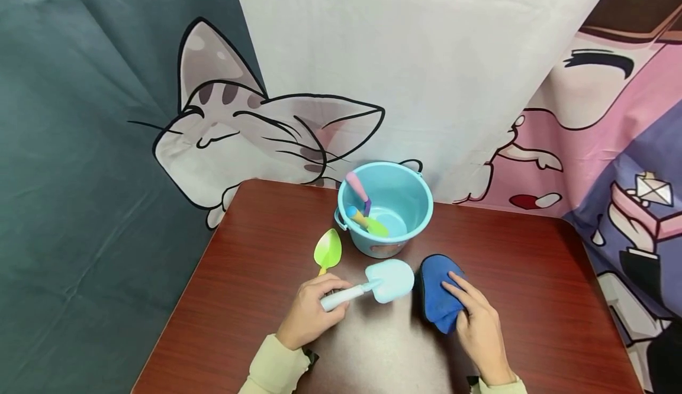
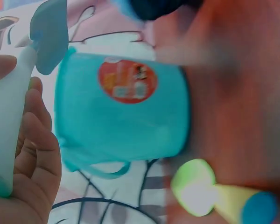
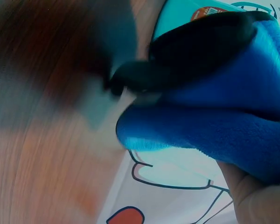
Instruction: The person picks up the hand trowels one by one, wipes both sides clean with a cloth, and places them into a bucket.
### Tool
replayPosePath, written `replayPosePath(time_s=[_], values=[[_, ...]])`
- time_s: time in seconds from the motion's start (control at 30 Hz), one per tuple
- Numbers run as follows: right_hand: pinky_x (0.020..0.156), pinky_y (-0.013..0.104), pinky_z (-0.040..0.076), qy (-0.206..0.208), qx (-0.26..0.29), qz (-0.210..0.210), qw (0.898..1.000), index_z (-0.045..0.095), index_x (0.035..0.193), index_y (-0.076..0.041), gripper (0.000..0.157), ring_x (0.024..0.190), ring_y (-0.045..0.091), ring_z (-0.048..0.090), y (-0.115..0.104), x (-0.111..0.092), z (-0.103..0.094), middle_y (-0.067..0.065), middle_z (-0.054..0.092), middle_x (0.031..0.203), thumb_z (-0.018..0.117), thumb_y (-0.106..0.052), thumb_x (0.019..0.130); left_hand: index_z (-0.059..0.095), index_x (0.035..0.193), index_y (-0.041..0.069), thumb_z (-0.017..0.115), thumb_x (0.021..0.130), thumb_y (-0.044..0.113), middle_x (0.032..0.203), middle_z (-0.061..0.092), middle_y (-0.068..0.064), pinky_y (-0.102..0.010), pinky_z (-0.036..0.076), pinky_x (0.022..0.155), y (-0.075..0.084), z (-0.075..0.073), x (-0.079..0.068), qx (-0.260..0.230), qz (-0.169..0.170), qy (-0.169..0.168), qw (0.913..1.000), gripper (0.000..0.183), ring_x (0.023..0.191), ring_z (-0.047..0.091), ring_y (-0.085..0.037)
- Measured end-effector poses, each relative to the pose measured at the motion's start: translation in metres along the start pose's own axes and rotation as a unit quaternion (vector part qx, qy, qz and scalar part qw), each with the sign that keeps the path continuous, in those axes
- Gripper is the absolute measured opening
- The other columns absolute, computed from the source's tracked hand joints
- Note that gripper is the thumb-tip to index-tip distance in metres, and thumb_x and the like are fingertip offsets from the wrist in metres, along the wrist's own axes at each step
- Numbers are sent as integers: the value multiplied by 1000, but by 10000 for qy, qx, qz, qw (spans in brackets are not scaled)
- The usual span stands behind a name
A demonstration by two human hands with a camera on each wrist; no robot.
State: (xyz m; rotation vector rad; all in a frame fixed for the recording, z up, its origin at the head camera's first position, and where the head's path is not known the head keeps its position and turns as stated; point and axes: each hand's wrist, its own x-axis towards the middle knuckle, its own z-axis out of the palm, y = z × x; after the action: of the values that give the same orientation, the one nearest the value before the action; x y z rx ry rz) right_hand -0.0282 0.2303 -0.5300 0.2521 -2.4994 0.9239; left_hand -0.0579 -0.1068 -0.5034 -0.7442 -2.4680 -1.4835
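My left hand (image 1: 311,312) grips the white handle of a light blue toy shovel (image 1: 393,280), its blade pointing right, toward the bucket's front. A green toy scoop (image 1: 327,248) with a yellow handle lies just beyond that hand; its blue handle end shows in the left wrist view. My right hand (image 1: 482,329) holds a fuzzy blue cloth (image 1: 441,290), fingers across its top. The cloth looks folded and has a dark edge; its dark underside (image 3: 200,51) shows in the right wrist view. Shovel and cloth are apart in the head view.
A light blue bucket (image 1: 373,246) stands at the back of the brown table (image 1: 256,281). Inside it are a purple toy tool with a pink handle (image 1: 357,186) and a green scoop (image 1: 377,227). A printed cartoon curtain (image 1: 426,57) hangs behind the table.
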Motion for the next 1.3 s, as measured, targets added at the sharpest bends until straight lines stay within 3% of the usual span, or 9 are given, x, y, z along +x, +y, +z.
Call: replayPosePath(time_s=[0.23,0.47,0.63,0.77,1.03,1.17,1.3], values=[[62,16,30,30,-9,34,10000,74,118,-5,62,106,9,52,2,-1,1,11,65,132,46,24,71,75,109,22,77,80,6,105,69,11,-27,48,69,10,-28,28,83,-36,182,9998,33,83,60,-8],[54,15,27,21,31,59,10000,74,118,-5,64,99,11,50,0,-1,1,11,65,132,46,26,70,75,109,20,75,84,11,101,67,12,-28,48,68,23,-52,69,572,50,153,9982,26,81,58,-8],[54,15,26,8,3,65,10000,75,118,-6,65,99,14,53,-1,-2,2,10,65,132,46,27,70,76,108,15,73,84,11,97,67,10,-30,49,71,29,-54,103,866,24,7,9962,24,81,57,-8],[55,15,27,4,30,12,10000,75,117,-6,64,97,12,51,-2,-2,2,10,65,132,46,27,70,76,107,11,72,84,11,95,67,6,-29,47,70,31,-46,126,1327,14,-278,9908,23,78,56,-10],[51,14,26,-61,38,93,9999,75,117,-6,63,94,15,52,-4,-3,2,9,65,132,47,27,70,75,111,8,73,86,14,106,70,-2,-36,53,78,35,-14,152,2670,112,-683,9612,26,92,65,-18],[49,14,25,-74,65,87,9999,75,117,-6,64,92,17,51,-3,-3,2,9,65,132,46,27,70,76,108,9,70,84,11,100,70,-4,-37,54,72,33,2,160,3391,136,-873,9366,25,89,66,-21],[49,14,25,-59,87,55,9999,75,117,-6,64,94,16,51,-1,-4,3,10,65,132,46,27,70,77,94,11,69,82,11,90,67,-4,-37,53,67,29,14,168,3990,157,-1015,9112,15,84,66,-23]])
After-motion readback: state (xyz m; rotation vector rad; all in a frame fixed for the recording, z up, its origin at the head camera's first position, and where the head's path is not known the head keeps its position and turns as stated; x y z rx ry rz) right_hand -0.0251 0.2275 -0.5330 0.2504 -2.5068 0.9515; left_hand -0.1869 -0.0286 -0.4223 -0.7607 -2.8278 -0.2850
